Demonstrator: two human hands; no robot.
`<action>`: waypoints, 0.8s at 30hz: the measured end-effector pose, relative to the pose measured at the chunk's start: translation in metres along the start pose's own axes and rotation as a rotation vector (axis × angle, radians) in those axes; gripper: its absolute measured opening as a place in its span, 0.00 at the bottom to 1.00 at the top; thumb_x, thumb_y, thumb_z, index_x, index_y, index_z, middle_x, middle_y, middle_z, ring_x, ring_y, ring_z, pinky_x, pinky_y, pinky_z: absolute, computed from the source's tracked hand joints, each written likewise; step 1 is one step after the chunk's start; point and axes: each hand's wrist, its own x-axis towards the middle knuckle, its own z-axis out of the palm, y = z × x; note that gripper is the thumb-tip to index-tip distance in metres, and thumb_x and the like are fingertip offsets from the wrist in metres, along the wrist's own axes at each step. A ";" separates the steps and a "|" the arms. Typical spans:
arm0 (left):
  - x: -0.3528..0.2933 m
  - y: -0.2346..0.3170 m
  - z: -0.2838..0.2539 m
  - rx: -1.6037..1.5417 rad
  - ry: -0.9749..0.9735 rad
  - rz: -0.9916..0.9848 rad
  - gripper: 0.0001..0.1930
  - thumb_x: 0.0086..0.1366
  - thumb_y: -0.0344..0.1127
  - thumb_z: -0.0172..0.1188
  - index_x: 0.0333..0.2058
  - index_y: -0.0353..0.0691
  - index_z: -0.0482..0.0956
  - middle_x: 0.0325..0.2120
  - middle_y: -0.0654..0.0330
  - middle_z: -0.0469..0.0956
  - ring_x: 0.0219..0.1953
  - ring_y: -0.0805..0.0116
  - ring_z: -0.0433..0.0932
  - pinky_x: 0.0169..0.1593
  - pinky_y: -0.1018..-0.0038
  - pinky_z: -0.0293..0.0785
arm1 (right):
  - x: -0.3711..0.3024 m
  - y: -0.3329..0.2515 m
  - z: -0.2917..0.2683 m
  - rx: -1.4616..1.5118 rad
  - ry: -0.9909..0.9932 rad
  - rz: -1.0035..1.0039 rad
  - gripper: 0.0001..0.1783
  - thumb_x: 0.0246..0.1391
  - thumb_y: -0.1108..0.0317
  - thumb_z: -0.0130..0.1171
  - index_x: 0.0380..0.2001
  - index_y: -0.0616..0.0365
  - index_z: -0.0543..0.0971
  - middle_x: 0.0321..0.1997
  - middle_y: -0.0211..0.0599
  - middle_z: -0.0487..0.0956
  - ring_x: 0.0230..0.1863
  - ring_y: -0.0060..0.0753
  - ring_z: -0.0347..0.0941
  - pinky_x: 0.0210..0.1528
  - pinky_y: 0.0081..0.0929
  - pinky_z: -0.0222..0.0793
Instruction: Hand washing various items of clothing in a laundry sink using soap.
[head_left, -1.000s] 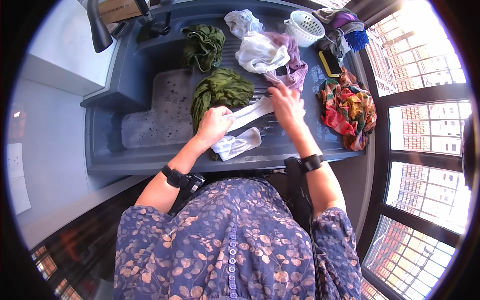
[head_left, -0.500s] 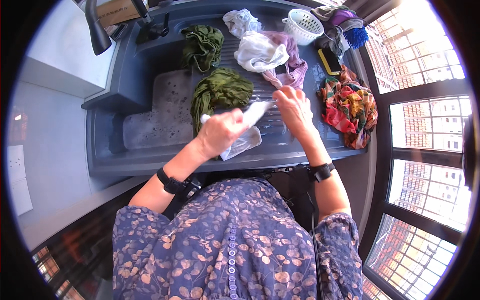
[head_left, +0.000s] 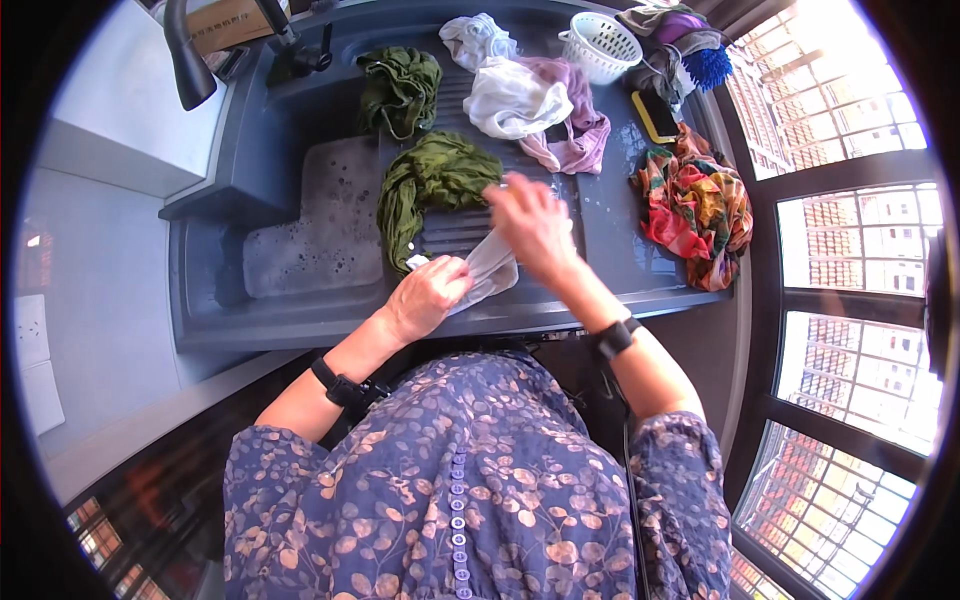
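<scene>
Beside the barred windows [head_left: 860, 235], a grey laundry sink [head_left: 250, 335] has a ribbed washboard [head_left: 452, 100] on which a narrow white sock-like cloth [head_left: 487, 258] stretches between the person's two hands. Its long axis slants from the left hand [head_left: 430, 297], whose grip is closed around the lower-left end, up and rightward to the right hand [head_left: 535, 228], whose blurred fingers curl over the far end so that I cannot make out whether they pinch it. The left hand is nearer the sink's front rim, and a bunched olive-green cloth [head_left: 440, 170] lies just beyond it.
</scene>
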 end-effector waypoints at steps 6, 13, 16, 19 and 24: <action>-0.005 0.005 -0.008 0.009 -0.005 -0.026 0.06 0.53 0.24 0.64 0.32 0.35 0.80 0.37 0.56 0.78 0.41 0.57 0.78 0.43 0.65 0.75 | -0.008 0.022 -0.009 -0.103 -0.062 -0.057 0.17 0.52 0.66 0.61 0.48 0.42 0.78 0.62 0.37 0.69 0.58 0.46 0.68 0.50 0.51 0.70; 0.015 0.004 -0.008 -0.095 0.026 -0.216 0.05 0.58 0.31 0.66 0.31 0.38 0.81 0.33 0.59 0.77 0.39 0.57 0.78 0.41 0.63 0.76 | -0.024 0.029 -0.044 0.105 -0.180 -0.002 0.18 0.57 0.70 0.57 0.50 0.39 0.79 0.61 0.38 0.70 0.56 0.54 0.68 0.53 0.51 0.70; 0.035 -0.006 0.006 -0.085 0.094 -0.336 0.06 0.60 0.34 0.66 0.34 0.40 0.81 0.31 0.56 0.76 0.35 0.54 0.80 0.38 0.62 0.76 | -0.044 0.003 -0.053 0.075 -0.276 0.018 0.18 0.55 0.70 0.58 0.47 0.35 0.80 0.61 0.35 0.70 0.58 0.54 0.66 0.53 0.51 0.69; 0.046 -0.014 0.020 0.029 -0.081 -0.383 0.07 0.62 0.36 0.64 0.31 0.39 0.80 0.30 0.56 0.76 0.34 0.53 0.81 0.38 0.61 0.79 | -0.055 -0.012 -0.044 0.039 -0.305 0.058 0.19 0.53 0.72 0.57 0.46 0.33 0.79 0.61 0.34 0.69 0.59 0.54 0.66 0.53 0.51 0.69; 0.050 -0.020 0.028 0.205 -0.095 -0.235 0.06 0.59 0.34 0.62 0.26 0.40 0.77 0.28 0.57 0.75 0.33 0.57 0.81 0.38 0.63 0.79 | -0.065 -0.015 -0.041 0.024 -0.297 0.106 0.22 0.52 0.74 0.54 0.48 0.34 0.79 0.60 0.35 0.69 0.59 0.56 0.65 0.52 0.51 0.68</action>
